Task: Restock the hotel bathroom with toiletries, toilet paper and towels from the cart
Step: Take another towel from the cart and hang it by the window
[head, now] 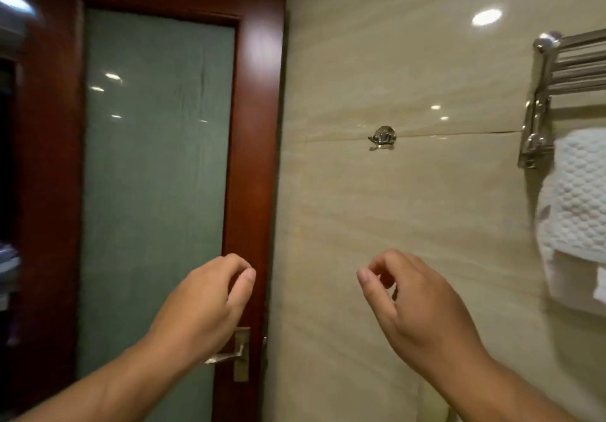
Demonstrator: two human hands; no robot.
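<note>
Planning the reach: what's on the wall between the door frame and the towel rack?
Only a chrome hook on bare tile, in the head view.

Tiled bathroom: towel rack [564,60], towel [577,198].

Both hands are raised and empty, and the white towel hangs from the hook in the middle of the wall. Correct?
No. In the head view the white towel hangs from the chrome rack at the right; the hook is bare. The left hand and right hand are raised and empty.
</note>
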